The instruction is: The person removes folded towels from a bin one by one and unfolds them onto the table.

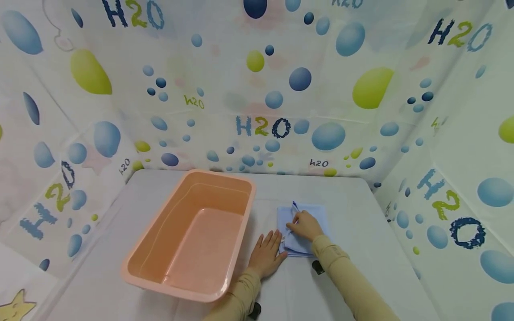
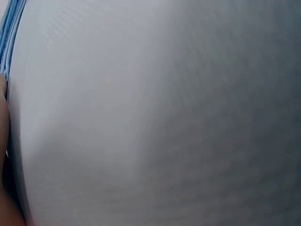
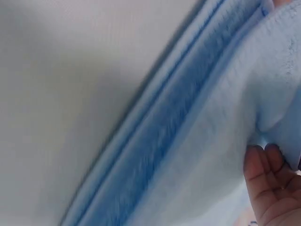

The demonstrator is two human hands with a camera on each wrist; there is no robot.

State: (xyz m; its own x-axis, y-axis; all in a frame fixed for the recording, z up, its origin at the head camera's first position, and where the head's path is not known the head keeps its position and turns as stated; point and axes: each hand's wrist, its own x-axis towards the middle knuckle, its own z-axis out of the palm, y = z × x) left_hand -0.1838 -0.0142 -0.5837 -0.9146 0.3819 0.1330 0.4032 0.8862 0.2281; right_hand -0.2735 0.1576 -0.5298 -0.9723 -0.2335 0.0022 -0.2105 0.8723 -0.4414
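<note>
A light blue folded towel [image 1: 302, 244], several layers thick, lies on the white-covered table. My right hand [image 1: 307, 226] pinches its top layer, which is drawn up and creased under the fingers. In the right wrist view, the fingers of my right hand [image 3: 275, 188] grip the soft fabric of the towel [image 3: 197, 155] above the stacked edges. Beside the towel's left edge my left hand [image 1: 265, 255] lies with straight fingers, thumb reaching to its lower left corner. The left wrist view shows just a sliver of the left hand [image 2: 4, 136] and the towel's layered edge [image 2: 10, 35].
A large peach plastic basin [image 1: 160, 236] stands left of my left hand, close to the forearm. White table cover [image 1: 385, 267] extends right of the towel. A printed curtain [image 1: 225, 58] hangs behind and at both sides. Small black devices [image 1: 318, 267] sit under the wrists.
</note>
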